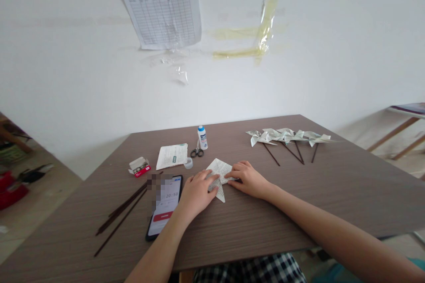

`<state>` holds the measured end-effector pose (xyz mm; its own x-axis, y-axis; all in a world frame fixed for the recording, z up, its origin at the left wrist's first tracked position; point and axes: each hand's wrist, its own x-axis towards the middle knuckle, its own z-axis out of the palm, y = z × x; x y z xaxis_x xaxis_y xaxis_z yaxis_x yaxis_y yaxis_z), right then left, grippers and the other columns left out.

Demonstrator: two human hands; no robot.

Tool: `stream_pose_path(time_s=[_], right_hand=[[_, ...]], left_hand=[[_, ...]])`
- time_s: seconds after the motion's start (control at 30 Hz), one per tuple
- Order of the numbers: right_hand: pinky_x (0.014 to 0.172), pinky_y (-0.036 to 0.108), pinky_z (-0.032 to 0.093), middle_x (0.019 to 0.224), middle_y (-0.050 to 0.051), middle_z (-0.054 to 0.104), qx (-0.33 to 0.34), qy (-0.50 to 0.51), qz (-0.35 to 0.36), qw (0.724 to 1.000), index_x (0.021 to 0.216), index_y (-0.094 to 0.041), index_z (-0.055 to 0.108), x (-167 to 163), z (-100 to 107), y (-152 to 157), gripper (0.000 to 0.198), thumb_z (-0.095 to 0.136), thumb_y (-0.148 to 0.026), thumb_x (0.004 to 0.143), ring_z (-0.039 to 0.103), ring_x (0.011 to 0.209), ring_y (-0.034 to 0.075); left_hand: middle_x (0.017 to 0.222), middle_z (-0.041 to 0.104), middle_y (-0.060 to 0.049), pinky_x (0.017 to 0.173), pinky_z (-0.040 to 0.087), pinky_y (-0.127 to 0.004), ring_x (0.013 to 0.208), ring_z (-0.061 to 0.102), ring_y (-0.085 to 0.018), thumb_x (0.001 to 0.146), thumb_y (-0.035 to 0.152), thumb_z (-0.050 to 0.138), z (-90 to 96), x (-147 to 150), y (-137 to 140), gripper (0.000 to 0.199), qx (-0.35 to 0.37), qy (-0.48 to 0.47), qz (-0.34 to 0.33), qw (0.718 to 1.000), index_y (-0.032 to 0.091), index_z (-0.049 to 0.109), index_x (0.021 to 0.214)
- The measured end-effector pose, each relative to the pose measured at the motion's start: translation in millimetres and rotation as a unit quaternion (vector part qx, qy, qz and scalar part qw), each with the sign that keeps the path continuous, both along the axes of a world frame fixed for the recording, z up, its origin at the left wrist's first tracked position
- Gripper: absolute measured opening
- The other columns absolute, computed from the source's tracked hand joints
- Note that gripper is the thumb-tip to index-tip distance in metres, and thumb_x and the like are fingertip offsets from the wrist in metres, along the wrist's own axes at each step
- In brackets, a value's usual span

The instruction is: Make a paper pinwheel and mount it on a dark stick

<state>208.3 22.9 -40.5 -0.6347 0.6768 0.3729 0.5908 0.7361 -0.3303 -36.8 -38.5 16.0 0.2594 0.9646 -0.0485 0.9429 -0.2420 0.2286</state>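
Folded paper [219,166], printed text on it, lies flat on the desk [262,232] near its front edge, between both hands. To work it well, I'd say: left palm side steady so the sheet doesn't skid, line up edges before pressing, run a fingertip along each crease from the middle outward, light force only, since thin paper likely tears or wrinkles at the points. Look: pale, small dark print, one corner pointing away, another flap pointing back toward the person, layers meeting near the middle; rest covered by fingers. Left hand [200,189] rests over the left part, fingers spread, not clenched. Right hand [249,180] has bent fingers and thumb at the right part, touching; can't tell if it pinches. Further out: phone [166,205] beside the left forearm, dark sticks [121,208] left of that; tape roll [188,163], scissors [197,153] and glue bottle [202,138] beyond the paper; paper pinwheels [255,138] on sticks, far right, well apart.
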Motion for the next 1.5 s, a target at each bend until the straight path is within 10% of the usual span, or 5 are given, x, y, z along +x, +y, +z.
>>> stream_pose_path(time_s=[1.5], right_hand=[[0.114,0.048,0.053,0.11,0.009,0.085,-0.02,-0.002,-0.008,1.0,0.127,-0.026,0.093,-0.8,4.1,-1.8,0.022,0.08,-0.024,0.109,0.079,0.112,0.029]], left_hand=[[0.182,0.062,-0.008,0.139,0.045,-0.066,0.17,0.055,-0.04,0.116,0.031,0.066,-2.8,-3.9,0.7,0.046,-0.002,0.012,-0.018,1.0,0.039,0.078,0.16]])
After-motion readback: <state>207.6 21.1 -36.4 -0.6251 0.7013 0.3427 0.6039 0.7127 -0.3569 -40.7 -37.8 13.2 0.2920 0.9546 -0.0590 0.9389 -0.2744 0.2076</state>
